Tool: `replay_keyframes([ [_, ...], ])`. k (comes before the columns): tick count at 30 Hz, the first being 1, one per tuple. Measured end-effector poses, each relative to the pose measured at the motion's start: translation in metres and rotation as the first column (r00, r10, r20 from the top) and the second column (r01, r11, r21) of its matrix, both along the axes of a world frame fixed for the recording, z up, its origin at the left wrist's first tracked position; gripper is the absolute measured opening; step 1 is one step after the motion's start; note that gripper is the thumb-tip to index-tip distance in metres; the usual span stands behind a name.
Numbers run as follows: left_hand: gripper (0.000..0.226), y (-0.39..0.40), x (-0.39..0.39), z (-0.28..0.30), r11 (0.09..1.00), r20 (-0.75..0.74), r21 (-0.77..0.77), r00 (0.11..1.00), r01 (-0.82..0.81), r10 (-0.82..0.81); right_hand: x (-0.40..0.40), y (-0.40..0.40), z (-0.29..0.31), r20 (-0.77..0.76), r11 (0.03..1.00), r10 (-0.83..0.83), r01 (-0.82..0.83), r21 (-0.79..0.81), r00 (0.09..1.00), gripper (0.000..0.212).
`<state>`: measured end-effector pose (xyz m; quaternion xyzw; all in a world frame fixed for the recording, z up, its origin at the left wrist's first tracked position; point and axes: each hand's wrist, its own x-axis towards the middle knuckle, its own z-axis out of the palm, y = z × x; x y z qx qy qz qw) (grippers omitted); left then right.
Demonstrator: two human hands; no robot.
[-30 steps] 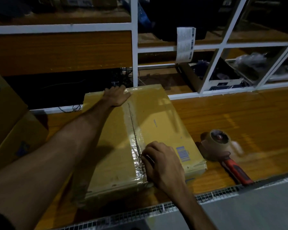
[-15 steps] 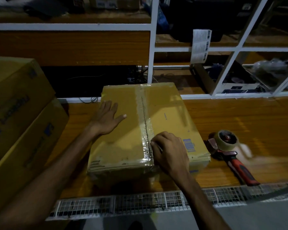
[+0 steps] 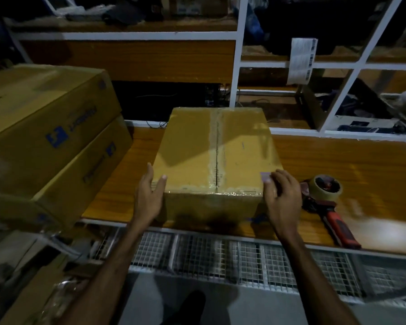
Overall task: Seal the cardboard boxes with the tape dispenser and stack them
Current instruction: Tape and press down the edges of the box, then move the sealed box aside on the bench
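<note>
Two hands point(image 3: 148, 195) point(image 3: 282, 198) flanking taped box point(image 3: 216, 151) edges

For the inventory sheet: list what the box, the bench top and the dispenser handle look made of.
Box: matte brown cardboard, with a glossy clear tape strip along its centre seam.
Bench top: probably varnished wood or wood-look laminate; orange grain lines with a sheen.
Dispenser handle: seemingly red and black plastic, smooth-looking.

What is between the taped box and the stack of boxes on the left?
Nothing visible. Only bare bench separates the taped box from the stack of boxes; the tape dispenser lies on the opposite side.
</note>
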<state>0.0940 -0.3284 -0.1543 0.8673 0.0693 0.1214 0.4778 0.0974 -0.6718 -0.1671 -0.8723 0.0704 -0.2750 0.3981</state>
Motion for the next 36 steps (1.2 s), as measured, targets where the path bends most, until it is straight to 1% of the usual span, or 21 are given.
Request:
replay_keyframes([
  [1, 0.071, -0.004, -0.007, -0.003, 0.994, 0.016, -0.097, 0.999, -0.043, 0.045, -0.005, 0.003, -0.005, 0.028, 0.992, -0.013, 0.010, 0.124, 1.000, 0.043],
  [3, 0.065, -0.009, -0.015, -0.010, 0.960, 0.019, -0.255, 0.992, -0.114, 0.122, -0.010, 0.012, -0.011, 0.042, 0.939, -0.046, 0.029, 0.343, 0.998, 0.055],
  [5, 0.061, -0.014, -0.023, -0.017, 0.918, -0.034, -0.356, 0.984, -0.176, 0.175, -0.015, 0.020, -0.018, -0.008, 0.876, -0.096, 0.089, 0.474, 0.995, 0.068],
  [7, 0.056, -0.018, -0.032, -0.019, 0.864, -0.092, -0.461, 0.979, -0.201, 0.179, -0.022, 0.021, -0.024, -0.104, 0.810, -0.075, 0.122, 0.573, 0.992, 0.081],
  [9, 0.051, -0.023, -0.037, -0.014, 0.818, -0.115, -0.545, 0.982, -0.186, 0.147, -0.026, 0.018, -0.028, -0.178, 0.746, 0.023, 0.102, 0.658, 0.984, 0.098],
  [10, 0.046, -0.023, -0.038, -0.015, 0.805, -0.117, -0.564, 0.983, -0.182, 0.140, -0.027, 0.016, -0.029, -0.197, 0.730, 0.068, 0.086, 0.678, 0.978, 0.105],
  [12, 0.031, -0.025, -0.043, -0.015, 0.787, -0.130, -0.588, 0.982, -0.186, 0.135, -0.029, 0.007, -0.033, -0.211, 0.717, 0.113, 0.068, 0.694, 0.971, 0.111],
  [13, 0.030, -0.024, -0.046, -0.018, 0.774, -0.134, -0.603, 0.982, -0.190, 0.137, -0.032, 0.005, -0.032, -0.218, 0.705, 0.117, 0.074, 0.705, 0.969, 0.113],
  [14, 0.033, -0.023, -0.053, -0.022, 0.763, -0.134, -0.618, 0.982, -0.187, 0.132, -0.041, 0.005, -0.031, -0.232, 0.698, 0.104, 0.095, 0.710, 0.967, 0.115],
  [16, 0.047, -0.018, -0.075, -0.028, 0.722, -0.121, -0.670, 0.985, -0.170, 0.119, -0.072, 0.012, -0.020, -0.228, 0.690, 0.080, 0.111, 0.715, 0.970, 0.110],
  [18, 0.065, -0.012, -0.099, -0.030, 0.657, -0.133, -0.731, 0.983, -0.185, 0.128, -0.106, 0.021, -0.015, -0.166, 0.681, 0.070, 0.075, 0.728, 0.984, 0.094],
  [19, 0.068, -0.009, -0.111, -0.030, 0.635, -0.128, -0.751, 0.984, -0.179, 0.126, -0.123, 0.027, -0.015, -0.141, 0.679, 0.055, 0.067, 0.731, 0.988, 0.086],
  [20, 0.066, -0.006, -0.123, -0.029, 0.619, -0.112, -0.769, 0.986, -0.163, 0.121, -0.138, 0.033, -0.013, -0.118, 0.673, 0.035, 0.064, 0.737, 0.992, 0.081],
  [22, 0.056, -0.001, -0.143, -0.019, 0.596, -0.083, -0.790, 0.988, -0.143, 0.127, -0.165, 0.042, -0.006, -0.080, 0.649, -0.022, 0.075, 0.757, 0.997, 0.078],
  [25, 0.055, 0.002, -0.158, 0.000, 0.590, -0.029, -0.801, 0.992, -0.096, 0.122, -0.202, 0.048, 0.011, -0.053, 0.615, -0.098, 0.102, 0.782, 0.994, 0.077],
  [29, 0.062, -0.016, -0.162, 0.028, 0.594, 0.052, -0.804, 0.998, 0.024, 0.029, -0.238, 0.037, 0.037, 0.007, 0.597, -0.231, 0.136, 0.791, 0.973, 0.065],
  [32, 0.059, -0.041, -0.158, 0.037, 0.570, 0.068, -0.816, 0.996, 0.091, -0.061, -0.259, 0.017, 0.055, 0.020, 0.587, -0.320, 0.182, 0.789, 0.947, 0.058],
  [34, 0.065, -0.059, -0.156, 0.039, 0.554, 0.073, -0.822, 0.989, 0.133, -0.130, -0.274, 0.002, 0.062, 0.016, 0.571, -0.383, 0.223, 0.790, 0.923, 0.060],
  [36, 0.070, -0.082, -0.157, 0.042, 0.547, 0.092, -0.810, 0.968, 0.209, -0.234, -0.291, -0.017, 0.066, 0.018, 0.558, -0.450, 0.266, 0.787, 0.893, 0.070],
])
